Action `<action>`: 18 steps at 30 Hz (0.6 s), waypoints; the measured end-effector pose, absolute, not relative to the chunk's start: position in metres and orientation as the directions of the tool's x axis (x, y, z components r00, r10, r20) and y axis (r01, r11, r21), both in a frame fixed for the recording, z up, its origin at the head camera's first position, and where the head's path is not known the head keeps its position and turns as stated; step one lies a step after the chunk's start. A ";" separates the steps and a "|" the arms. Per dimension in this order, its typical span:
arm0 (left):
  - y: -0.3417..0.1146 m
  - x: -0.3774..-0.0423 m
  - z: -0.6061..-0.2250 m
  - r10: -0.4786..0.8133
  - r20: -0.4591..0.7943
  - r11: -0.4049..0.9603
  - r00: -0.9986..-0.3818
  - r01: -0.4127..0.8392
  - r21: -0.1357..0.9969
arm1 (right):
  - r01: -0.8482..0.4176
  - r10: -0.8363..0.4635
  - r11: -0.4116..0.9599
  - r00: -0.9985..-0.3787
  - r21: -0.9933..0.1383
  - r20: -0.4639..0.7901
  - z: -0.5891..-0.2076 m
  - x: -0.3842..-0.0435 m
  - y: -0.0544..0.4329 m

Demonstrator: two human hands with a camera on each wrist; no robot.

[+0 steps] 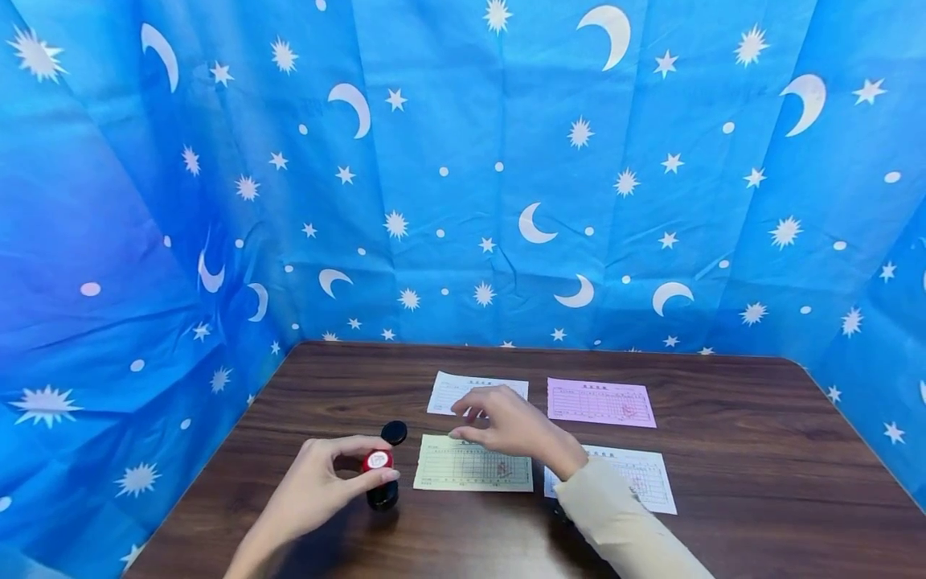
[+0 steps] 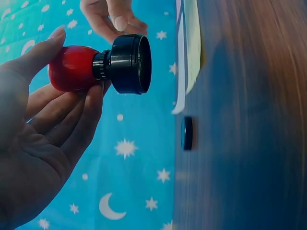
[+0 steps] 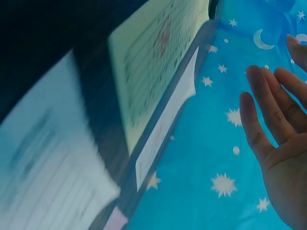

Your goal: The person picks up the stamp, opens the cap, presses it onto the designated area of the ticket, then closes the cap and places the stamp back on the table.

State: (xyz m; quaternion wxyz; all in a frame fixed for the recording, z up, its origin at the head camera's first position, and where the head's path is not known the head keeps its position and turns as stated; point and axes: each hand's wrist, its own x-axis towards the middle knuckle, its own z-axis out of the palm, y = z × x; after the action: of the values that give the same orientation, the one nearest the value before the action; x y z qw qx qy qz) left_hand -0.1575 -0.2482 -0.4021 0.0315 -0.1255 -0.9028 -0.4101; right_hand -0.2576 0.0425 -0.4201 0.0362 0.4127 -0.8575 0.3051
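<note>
My left hand (image 1: 329, 478) pinches the red knob of a round stamp (image 2: 76, 68) between thumb and fingers. The stamp's black ring end (image 2: 129, 63) points down toward the table, clear of it in the left wrist view. Just beyond it on the wood lies a black cap (image 1: 394, 433). My right hand (image 1: 506, 422) hovers over the white slip (image 1: 441, 394) and the yellow-green slip (image 1: 448, 470), fingers loosely bent, holding nothing. A red mark shows on the yellow-green slip.
At the back right lies a pink slip (image 1: 600, 400) with a red mark. A second white slip (image 1: 654, 474), also marked red, is partly covered by my right sleeve (image 1: 608, 507). A blue star-and-moon cloth (image 1: 463, 201) hangs around the brown table (image 1: 760, 466).
</note>
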 end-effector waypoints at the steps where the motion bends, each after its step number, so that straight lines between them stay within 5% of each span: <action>1: -0.251 -0.156 -0.402 0.191 0.158 0.632 -0.969 0.244 0.735 | -0.732 -0.692 0.464 -0.651 -0.499 0.312 -0.420 -0.259 0.037; 18: -0.281 -0.148 -0.400 0.076 0.233 0.724 -0.969 0.215 0.655 | -0.690 -0.711 0.473 -0.667 -0.549 0.226 -0.434 -0.277 -0.032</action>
State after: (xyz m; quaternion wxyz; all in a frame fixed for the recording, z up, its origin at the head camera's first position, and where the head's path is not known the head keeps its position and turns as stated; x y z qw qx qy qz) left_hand -0.1484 -0.2815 -0.4000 0.0953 -0.0787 -0.9236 -0.3630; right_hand -0.2771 -0.0319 -0.4338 -0.0168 0.4080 -0.8580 0.3118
